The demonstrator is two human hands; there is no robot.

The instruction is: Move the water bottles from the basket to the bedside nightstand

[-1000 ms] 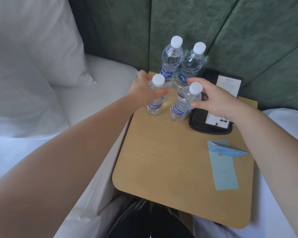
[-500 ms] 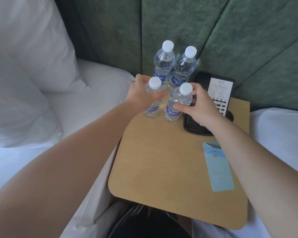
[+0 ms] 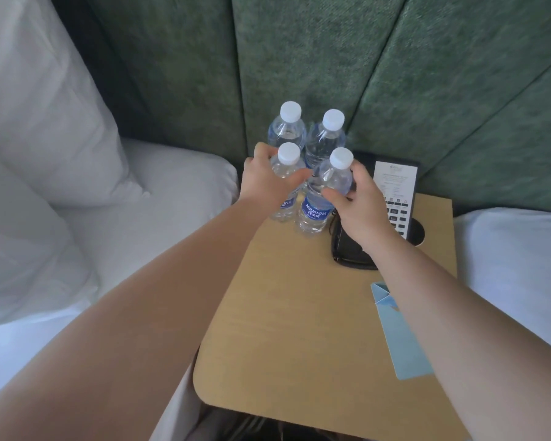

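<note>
Up at the top middle of the frame, both front bottles have gone from tilted and apart to upright, tucked against the two at the back of the nightstand (image 3: 299,313). Left hand (image 3: 264,183) has its fingers wrapped round the left bottle (image 3: 287,186), right hand (image 3: 360,202) pinches the right bottle (image 3: 325,198) near its shoulder. Both look set down now, so I'd guess all that's left is letting go. Phone (image 3: 392,202) sits just beside. No basket in view.

Water bottles: four, at (image 3: 287,130), (image 3: 326,138), (image 3: 286,186), (image 3: 318,198). Hands: two, left (image 3: 268,183) and right (image 3: 361,211). Phone (image 3: 392,198): one; blue card (image 3: 398,342): one; table (image 3: 299,329): one.
</note>
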